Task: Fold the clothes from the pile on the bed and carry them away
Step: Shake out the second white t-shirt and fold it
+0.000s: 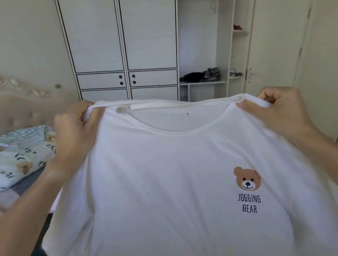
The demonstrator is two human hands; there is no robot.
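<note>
A white T-shirt [161, 192] with a small brown bear print and the words "JOGGING BEAR" hangs spread out in front of me, its front towards the camera. My left hand [75, 135] grips its left shoulder seam beside the collar. My right hand [278, 110] grips the right shoulder seam. The shirt fills the lower middle of the view and hides whatever lies below it. No pile of clothes shows.
The bed [3, 169] with a floral quilt and a padded headboard [12, 104] lies at the left. A white wardrobe [122, 48] stands straight ahead; its open shelf section [204, 76] holds dark folded items. A white door [276, 40] is at the right.
</note>
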